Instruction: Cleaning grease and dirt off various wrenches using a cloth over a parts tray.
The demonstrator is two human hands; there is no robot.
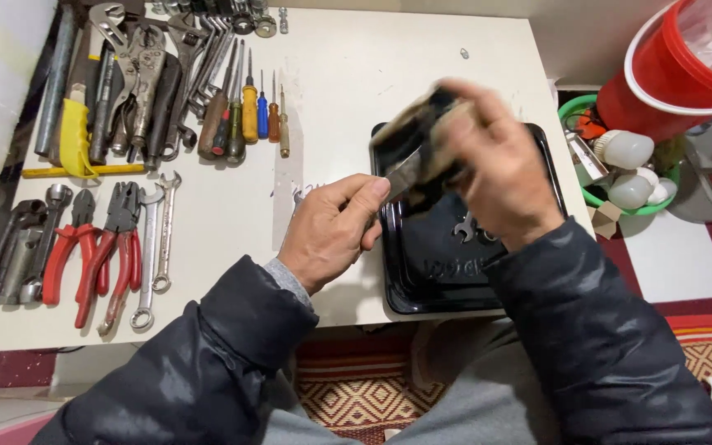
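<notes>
White table (348, 74) fills most of the view, and a black tray (438, 272) lies on its right part. Over the tray, the left hand (335, 227) is closed around one end of a flat metal tool (401, 175); I cannot tell what kind of tool it is. The right hand (496, 173) is closed on a dirty rag (418, 140), which is wrapped around the other end of the tool, above the far left corner of the tray. A small wrench (465, 228) lies inside the tray. Left of the tray, well apart, are red pliers (113, 247), several wrenches (158, 239) and a row of screwdrivers (245, 111). Right of the tray, off the table, stands a red bucket (669, 74).
</notes>
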